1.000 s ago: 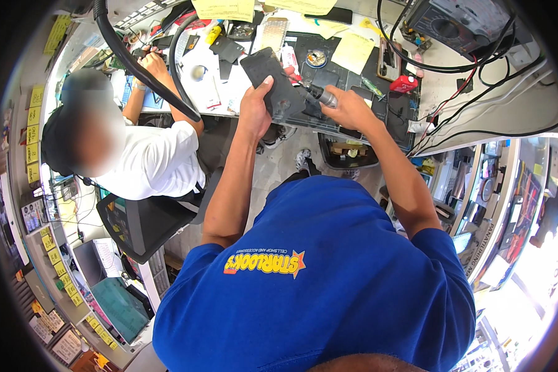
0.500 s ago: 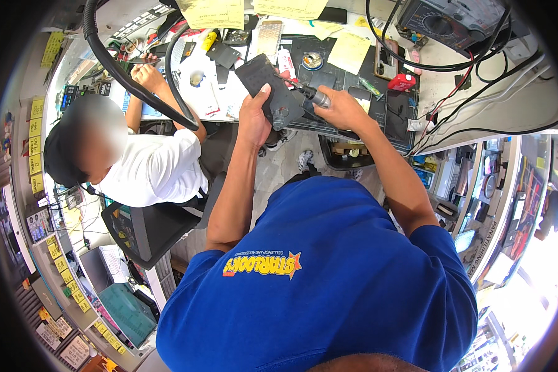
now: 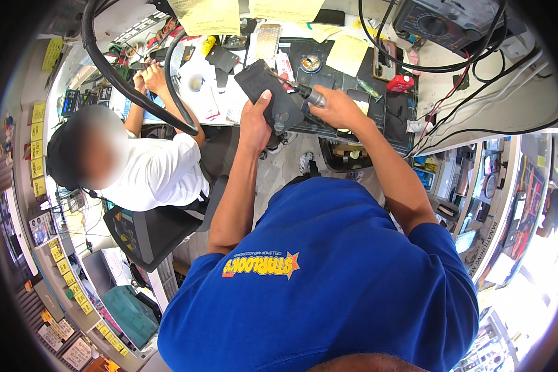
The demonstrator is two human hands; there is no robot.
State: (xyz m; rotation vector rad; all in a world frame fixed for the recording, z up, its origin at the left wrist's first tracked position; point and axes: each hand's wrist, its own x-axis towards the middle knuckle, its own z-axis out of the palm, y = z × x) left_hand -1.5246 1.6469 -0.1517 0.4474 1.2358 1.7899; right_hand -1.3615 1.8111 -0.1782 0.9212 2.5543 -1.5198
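Observation:
My left hand (image 3: 255, 124) is closed round the edges of a flat black phone (image 3: 268, 93), its thumb lying on the upper face. The phone is held above the near edge of the bench, tilted, with a greyish round patch at its lower end. My right hand (image 3: 340, 110) grips a cylindrical tool (image 3: 313, 95) with a grey body and a darker, narrower front. Its front end points left toward the phone's right edge. Whether the tip touches the phone is too small to tell.
On the dark work mat (image 3: 397, 127) lie a small round dish (image 3: 310, 62), yellow paper (image 3: 349, 54) and a red bottle (image 3: 400, 83). An analog meter (image 3: 443, 25) stands behind. A black hose (image 3: 124, 80) arches over the left side, where a seated co-worker (image 3: 158, 167) works.
My hands, the phone and the tool stay almost in place, with the phone's face turned slightly. The co-worker's head and hands have shifted a little.

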